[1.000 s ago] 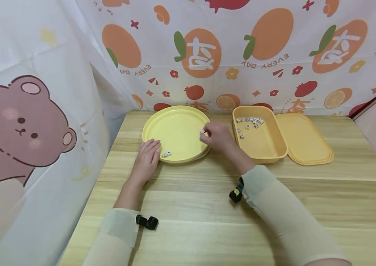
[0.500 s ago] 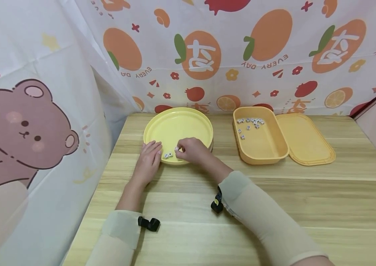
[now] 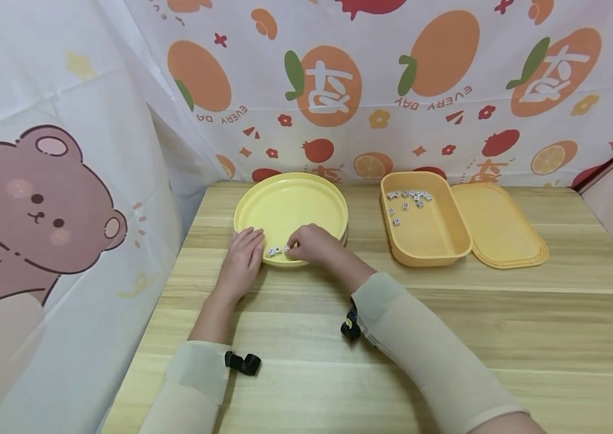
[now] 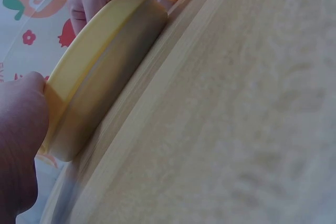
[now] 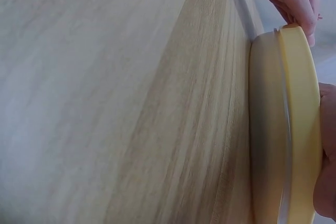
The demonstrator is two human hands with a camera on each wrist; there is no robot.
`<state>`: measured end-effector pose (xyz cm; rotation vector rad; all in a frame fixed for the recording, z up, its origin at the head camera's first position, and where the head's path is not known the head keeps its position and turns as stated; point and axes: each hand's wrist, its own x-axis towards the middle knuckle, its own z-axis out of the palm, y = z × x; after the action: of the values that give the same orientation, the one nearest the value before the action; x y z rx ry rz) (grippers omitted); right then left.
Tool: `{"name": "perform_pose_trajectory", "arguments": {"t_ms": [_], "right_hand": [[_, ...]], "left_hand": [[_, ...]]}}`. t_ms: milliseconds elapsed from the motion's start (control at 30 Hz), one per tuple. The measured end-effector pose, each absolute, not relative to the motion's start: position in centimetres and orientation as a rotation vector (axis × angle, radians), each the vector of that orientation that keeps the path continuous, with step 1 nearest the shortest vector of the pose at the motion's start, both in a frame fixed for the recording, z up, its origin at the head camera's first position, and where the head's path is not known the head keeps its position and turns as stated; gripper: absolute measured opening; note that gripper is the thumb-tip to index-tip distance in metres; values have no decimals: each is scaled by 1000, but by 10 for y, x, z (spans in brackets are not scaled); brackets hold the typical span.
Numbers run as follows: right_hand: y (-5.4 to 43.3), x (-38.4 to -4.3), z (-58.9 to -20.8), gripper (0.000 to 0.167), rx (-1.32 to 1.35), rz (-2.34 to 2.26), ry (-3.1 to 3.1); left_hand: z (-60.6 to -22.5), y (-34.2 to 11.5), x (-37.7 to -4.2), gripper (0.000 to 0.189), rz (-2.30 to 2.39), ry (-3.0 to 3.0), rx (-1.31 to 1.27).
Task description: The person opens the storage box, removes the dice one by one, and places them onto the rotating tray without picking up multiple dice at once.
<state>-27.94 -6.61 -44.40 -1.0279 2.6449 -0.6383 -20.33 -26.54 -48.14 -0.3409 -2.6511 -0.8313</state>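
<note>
A round yellow tray [image 3: 298, 208] with a raised rim sits toward the back of the table. My left hand [image 3: 242, 260] rests on its left front rim, fingers lying over the edge; in the left wrist view that hand [image 4: 21, 124] is beside the tray's side wall [image 4: 86, 72]. With thumb and fingertips, my right hand [image 3: 314, 243] pinches a white die [image 3: 287, 248] low over the tray floor near the front rim. Two more white dice [image 3: 274, 251] lie close together just left of it. In the right wrist view the tray wall [image 5: 304, 129] hides the dice.
Right of the tray stands an orange-yellow rectangular box [image 3: 431, 241] with several dice [image 3: 416, 196] inside, mostly toward its back. Its matching lid [image 3: 501, 229] lies flat beside it. A printed curtain [image 3: 371, 78] hangs behind the wooden table [image 3: 306, 361].
My right hand has come left from the tray's right edge to its front, carrying the die, then lowered it beside the other two. My left hand has stayed on the rim.
</note>
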Motion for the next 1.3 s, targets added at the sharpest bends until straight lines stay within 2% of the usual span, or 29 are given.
{"name": "perform_pose_trajectory", "arguments": {"t_ms": [767,933,1067,1300], "right_hand": [[-69,-283,-443,26,-964,-609,2589],[-69,-284,-442,33,-937,-616,2591],[-66,-283,-441,38,-991,-640,2624],[-48,-280,-431,35,-1124,-786,2762]], "left_hand": [[-480,-265,-205,39,-841,-2666,-327],[-480,-265,-205,39,-844,-2663,-331],[-481,-266,-206,39,-840,-2663,-333],[-481,-266,-206,40,-830,-2665,-335]]}}
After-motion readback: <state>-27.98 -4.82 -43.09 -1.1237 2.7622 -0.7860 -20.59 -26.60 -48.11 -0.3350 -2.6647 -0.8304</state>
